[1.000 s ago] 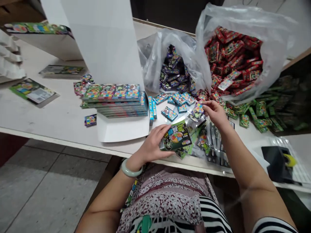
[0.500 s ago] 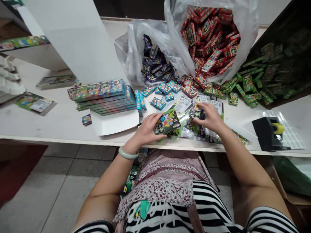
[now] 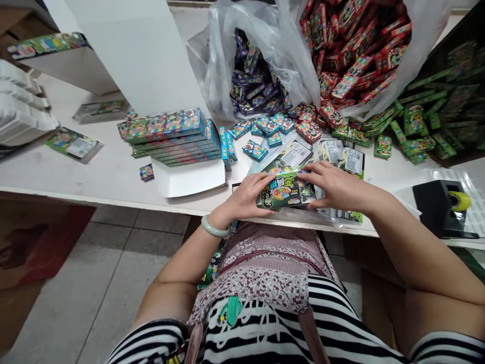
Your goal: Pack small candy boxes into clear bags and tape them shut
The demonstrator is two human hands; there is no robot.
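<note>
A dark green printed packet (image 3: 281, 192) lies level between my hands near the table's front edge. My left hand (image 3: 252, 196) grips its left end, thumb below and fingers on top. At its right end, my right hand (image 3: 329, 186) has its fingertips and thumb closed around small boxes (image 3: 306, 190) that touch the packet; they are partly covered by the fingers. Under and behind my hands lie flat printed bags with white labels (image 3: 297, 153). Small blue boxes (image 3: 254, 149) are scattered just beyond.
A white carton (image 3: 189, 179) with stacked colourful boxes (image 3: 170, 129) stands left. Behind are plastic bags of purple boxes (image 3: 253, 91) and red boxes (image 3: 359, 50). Green boxes (image 3: 415, 121) spill at the right, near a black tape dispenser (image 3: 435, 207). A printed card (image 3: 71, 144) lies far left.
My hands have come closer together, and the packet is now more level, with my right hand's small boxes against its right end. The camera view has shifted.
</note>
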